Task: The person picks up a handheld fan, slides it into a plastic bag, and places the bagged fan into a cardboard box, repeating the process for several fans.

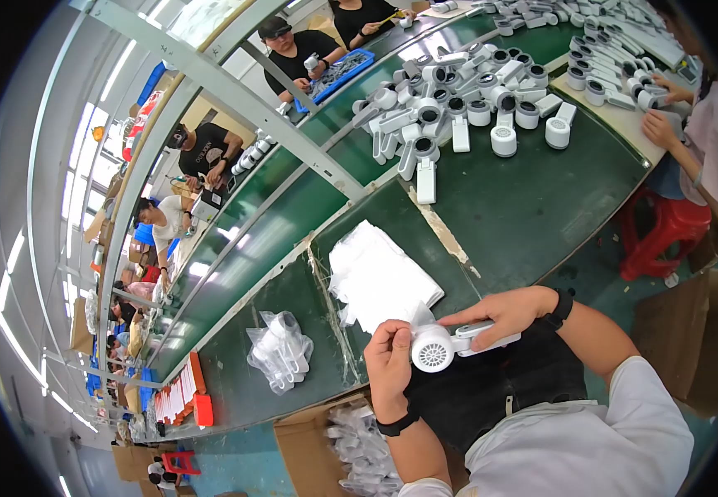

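A white handheld fan (434, 352) with a round, slotted grille is held low, at the table's near edge. My left hand (389, 354) pinches the side of the fan's head, with thin clear plastic seemingly at its fingertips. Across the fan's handle lies my right hand (501, 318), fingers closed around it and the index finger reaching toward the head. Just beyond is a stack of white plastic bags (382, 269), touching or nearly touching the left fingers. To the left, clear-bagged fans (280, 351) lie on the green table (235, 364).
A large pile of unbagged fans (458, 103) covers the far table. A cardboard box (297, 451) of bagged fans stands below at left. An orange-red bin (202, 409) sits at the left end. A metal frame (293, 137) crosses the line. A co-worker (711, 149) sits right, by a red stool (665, 232).
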The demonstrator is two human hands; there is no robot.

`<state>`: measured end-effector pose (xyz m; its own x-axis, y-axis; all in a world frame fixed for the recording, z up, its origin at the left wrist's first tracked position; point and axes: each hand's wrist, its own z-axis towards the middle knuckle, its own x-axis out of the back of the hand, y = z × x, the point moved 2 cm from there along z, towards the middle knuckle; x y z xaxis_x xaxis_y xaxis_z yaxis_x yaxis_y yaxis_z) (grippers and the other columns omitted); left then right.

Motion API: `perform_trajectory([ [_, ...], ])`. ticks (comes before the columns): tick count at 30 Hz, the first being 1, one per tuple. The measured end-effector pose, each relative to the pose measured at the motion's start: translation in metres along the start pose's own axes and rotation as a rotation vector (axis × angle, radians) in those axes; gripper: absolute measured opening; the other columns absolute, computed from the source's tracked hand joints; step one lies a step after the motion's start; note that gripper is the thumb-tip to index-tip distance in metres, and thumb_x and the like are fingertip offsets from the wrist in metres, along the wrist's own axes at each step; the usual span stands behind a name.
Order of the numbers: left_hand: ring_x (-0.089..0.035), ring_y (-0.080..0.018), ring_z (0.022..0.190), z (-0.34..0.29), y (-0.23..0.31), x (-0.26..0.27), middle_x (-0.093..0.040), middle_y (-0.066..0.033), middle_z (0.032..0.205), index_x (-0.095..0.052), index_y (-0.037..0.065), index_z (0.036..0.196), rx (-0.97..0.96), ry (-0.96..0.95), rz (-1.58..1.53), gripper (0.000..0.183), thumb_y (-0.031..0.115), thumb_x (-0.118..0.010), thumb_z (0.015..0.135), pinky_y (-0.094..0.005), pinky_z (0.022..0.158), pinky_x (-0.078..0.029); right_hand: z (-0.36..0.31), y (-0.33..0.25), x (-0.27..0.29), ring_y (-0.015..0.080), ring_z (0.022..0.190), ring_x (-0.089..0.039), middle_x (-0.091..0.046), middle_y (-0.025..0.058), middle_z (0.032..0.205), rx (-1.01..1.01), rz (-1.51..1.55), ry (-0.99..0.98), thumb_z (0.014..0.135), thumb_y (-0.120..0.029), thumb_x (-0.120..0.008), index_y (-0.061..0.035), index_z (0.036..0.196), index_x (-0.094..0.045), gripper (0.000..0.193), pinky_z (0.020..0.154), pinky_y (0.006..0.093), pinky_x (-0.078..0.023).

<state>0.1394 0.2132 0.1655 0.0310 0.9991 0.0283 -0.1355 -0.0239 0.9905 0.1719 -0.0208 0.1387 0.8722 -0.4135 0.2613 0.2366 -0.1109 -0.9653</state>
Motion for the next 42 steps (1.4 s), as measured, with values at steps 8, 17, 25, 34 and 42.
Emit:
perform_trajectory([
  [8,-0.053,-0.011,0.074,-0.002,-0.003,-0.002,-0.059,-0.002,0.08,-0.06,-0.001,0.09,-0.077,0.164,0.255,0.014,0.013,-0.061,0.094,-0.0227,0.069,-0.043,0.002,-0.022,-0.02,0.0263,0.104,-0.061,-0.062,0.0164,0.115,-0.238,0.135,0.37,0.088,-0.033,-0.062,-0.0079,0.14,-0.038,0.062,0.09,0.0347,-0.047],
  [17,-0.06,-0.0247,0.073,-0.015,0.015,-0.058,-0.062,-0.0124,0.081,-0.063,0.0,0.088,-0.385,-0.038,0.522,0.003,0.001,-0.064,0.086,-0.0301,0.068,-0.048,0.015,0.004,-0.04,0.0182,0.08,-0.064,-0.066,0.0149,0.097,-0.188,0.387,0.745,0.089,-0.023,-0.061,-0.0011,0.138,-0.037,0.06,0.071,0.0316,-0.051],
  [25,-0.058,-0.0124,0.08,-0.036,-0.018,-0.063,-0.06,-0.0067,0.096,-0.058,-0.001,0.106,-0.225,-0.078,0.123,0.023,-0.01,-0.059,0.084,-0.024,0.072,-0.048,0.029,0.027,-0.044,0.0102,0.083,-0.063,-0.068,0.0118,0.092,-0.062,0.509,1.064,0.088,-0.03,-0.068,0.0056,0.13,-0.047,0.059,0.07,0.0259,-0.05],
  [34,-0.054,-0.0207,0.113,-0.041,-0.053,-0.071,-0.05,-0.0054,0.13,-0.031,0.012,0.144,0.3,-0.034,-0.594,0.049,0.016,-0.051,0.099,-0.0359,0.096,-0.046,0.032,-0.017,-0.057,0.0323,0.08,-0.06,-0.06,0.0159,0.09,-0.038,-0.166,1.175,0.081,-0.014,-0.062,-0.0013,0.107,-0.061,0.028,0.068,0.0383,-0.049],
  [42,-0.06,-0.0249,0.097,-0.037,-0.044,-0.041,-0.052,-0.0116,0.126,-0.031,0.016,0.14,0.236,-0.076,-0.81,0.051,0.026,-0.056,0.097,-0.0346,0.063,-0.051,0.025,-0.017,-0.04,0.0268,0.06,-0.06,-0.06,0.011,0.077,0.219,-0.309,1.361,0.08,-0.001,-0.063,-0.0014,0.092,-0.065,0.012,0.054,0.0326,-0.047],
])
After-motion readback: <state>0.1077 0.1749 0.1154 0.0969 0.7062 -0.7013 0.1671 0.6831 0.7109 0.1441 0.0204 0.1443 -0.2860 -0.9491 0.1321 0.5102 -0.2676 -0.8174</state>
